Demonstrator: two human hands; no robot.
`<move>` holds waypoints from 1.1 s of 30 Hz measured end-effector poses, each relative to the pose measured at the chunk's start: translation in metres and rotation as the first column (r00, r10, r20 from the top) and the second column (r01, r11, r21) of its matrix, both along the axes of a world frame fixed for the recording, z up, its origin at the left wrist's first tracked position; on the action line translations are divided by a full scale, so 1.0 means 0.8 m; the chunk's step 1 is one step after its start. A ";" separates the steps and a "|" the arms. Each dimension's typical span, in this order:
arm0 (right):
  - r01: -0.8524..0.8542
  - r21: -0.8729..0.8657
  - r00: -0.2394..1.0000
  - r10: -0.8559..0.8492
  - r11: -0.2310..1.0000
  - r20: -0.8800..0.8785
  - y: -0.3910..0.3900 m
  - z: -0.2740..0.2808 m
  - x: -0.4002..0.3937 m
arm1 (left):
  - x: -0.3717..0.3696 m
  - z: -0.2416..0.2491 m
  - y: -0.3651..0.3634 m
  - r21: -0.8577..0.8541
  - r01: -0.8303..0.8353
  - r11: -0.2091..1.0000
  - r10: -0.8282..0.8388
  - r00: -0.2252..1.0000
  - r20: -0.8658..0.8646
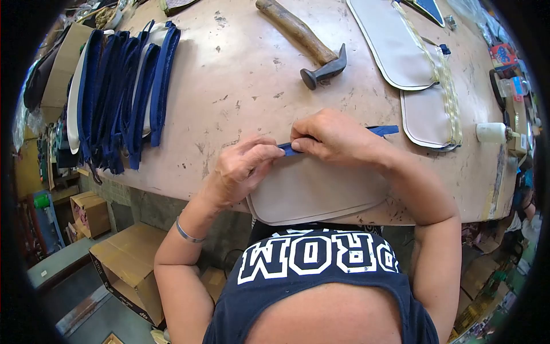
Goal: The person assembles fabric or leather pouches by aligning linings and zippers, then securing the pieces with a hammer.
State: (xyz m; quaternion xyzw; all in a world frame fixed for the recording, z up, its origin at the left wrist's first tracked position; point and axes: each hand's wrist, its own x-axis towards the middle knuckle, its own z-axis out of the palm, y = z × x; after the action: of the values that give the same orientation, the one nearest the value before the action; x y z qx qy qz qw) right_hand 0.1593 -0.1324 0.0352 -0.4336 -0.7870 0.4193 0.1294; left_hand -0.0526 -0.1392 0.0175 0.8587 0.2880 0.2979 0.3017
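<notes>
While both hands worked the top edge, left hand (243, 166) & right hand (329, 137) fingers were pinched shut on blue strip (382, 131), atop beige panel (312, 192) just below fingertips; hammer (309, 43) well beyond.

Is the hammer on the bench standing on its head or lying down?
Lying down. The hammer rests flat on the workbench, its wooden handle stretched along the surface, clear of both hands.

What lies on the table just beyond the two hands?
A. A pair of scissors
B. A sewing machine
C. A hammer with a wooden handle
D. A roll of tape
C: a hammer with a wooden handle and dark metal head lies on the table, beyond the left hand and right hand.
</notes>
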 end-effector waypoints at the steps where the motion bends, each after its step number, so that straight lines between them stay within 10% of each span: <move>1: 0.008 -0.012 1.000 -0.008 1.000 -0.017 -0.001 0.001 0.000 | -0.002 0.002 0.001 -0.004 -0.004 1.000 0.004 0.999 -0.037; 9: -0.015 0.180 0.997 0.029 0.984 -0.071 -0.009 -0.006 0.006 | -0.011 0.019 0.000 -0.373 -0.162 0.914 0.140 0.986 -0.085; 21: -0.010 0.216 0.999 0.017 0.976 -0.031 -0.021 0.003 0.012 | -0.014 0.032 0.009 -0.340 -0.062 0.939 0.005 0.986 -0.166; 27: -0.007 0.242 0.999 0.018 0.970 -0.044 -0.023 0.003 0.009 | -0.011 0.035 0.008 -0.707 -0.135 0.694 0.075 0.991 -0.115; 33: -0.001 0.219 0.998 0.013 0.976 -0.055 -0.025 0.004 0.006 | -0.005 0.043 0.015 -0.612 -0.016 0.791 -0.118 0.977 -0.179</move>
State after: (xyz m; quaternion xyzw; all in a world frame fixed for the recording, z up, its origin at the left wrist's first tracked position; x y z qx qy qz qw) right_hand 0.1644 -0.1524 0.0384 -0.4020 -0.8260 0.3426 0.1970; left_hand -0.0569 -0.1275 0.0516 0.7491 0.3750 0.0896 0.5386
